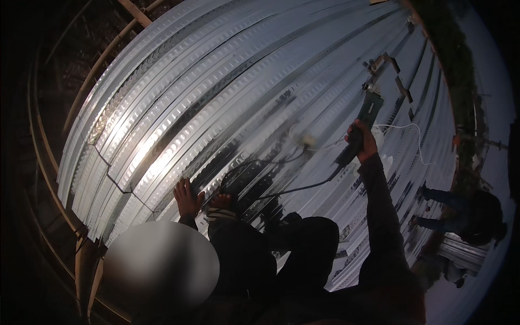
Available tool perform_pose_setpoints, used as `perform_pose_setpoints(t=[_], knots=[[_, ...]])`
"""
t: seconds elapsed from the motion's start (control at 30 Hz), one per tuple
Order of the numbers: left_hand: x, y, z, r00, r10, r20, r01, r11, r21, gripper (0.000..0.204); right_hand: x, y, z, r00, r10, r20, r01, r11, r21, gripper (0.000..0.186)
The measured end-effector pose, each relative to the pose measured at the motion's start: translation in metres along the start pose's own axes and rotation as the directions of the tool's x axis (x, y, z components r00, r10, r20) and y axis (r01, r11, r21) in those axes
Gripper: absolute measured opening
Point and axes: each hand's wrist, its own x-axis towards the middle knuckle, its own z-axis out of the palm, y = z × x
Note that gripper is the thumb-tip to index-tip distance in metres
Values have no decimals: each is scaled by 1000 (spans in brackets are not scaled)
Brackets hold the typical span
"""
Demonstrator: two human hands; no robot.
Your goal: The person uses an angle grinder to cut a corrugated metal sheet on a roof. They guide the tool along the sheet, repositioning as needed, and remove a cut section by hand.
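My right hand (367,142) is wrapped round the black rear handle of a corded power tool (370,107) with a long green body. A bent metal frame stands out from the tool's head, and whether it touches the sheet cannot be made out. A dark cord (303,187) runs from the handle back toward my legs. Lower left, my left hand (188,198) lies flat with its fingers spread on the ribbed metal sheets (227,108), holding nothing. Beside it is a foot (222,201) below a striped cuff.
Bamboo-like poles (97,65) edge the sheets at the left. A thin white line (417,135) curls over the sheets right of the tool. Far right, another person (479,216) in blue trousers bends over near more ribbed sheets (460,253). A blurred oval covers the lower left.
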Motion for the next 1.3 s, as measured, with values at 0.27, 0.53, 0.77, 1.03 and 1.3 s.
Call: perform_pose_setpoints(t=[0.27, 0.53, 0.77, 1.03, 1.3], knots=[[16, 41, -130, 798, -277, 535, 462, 852, -248, 47, -106, 56, -4, 935, 347, -68, -291, 864, 410, 32], [-227, 151, -287, 712, -484, 510, 686, 636, -353, 36, -229, 75, -21, 905, 426, -12, -381, 821, 426, 28], [-502, 308, -379, 311, -478, 821, 853, 521, -20, 40, -230, 19, -57, 925, 371, 78, -371, 844, 388, 28], [-485, 370, -440, 637, -102, 764, 596, 694, -404, 43, -220, -107, -75, 965, 263, -19, -263, 965, 22, 26], [-401, 275, -512, 477, -838, 264, 712, 192, -675, 38, -263, -160, -45, 963, 269, -18, -256, 891, -375, 34]])
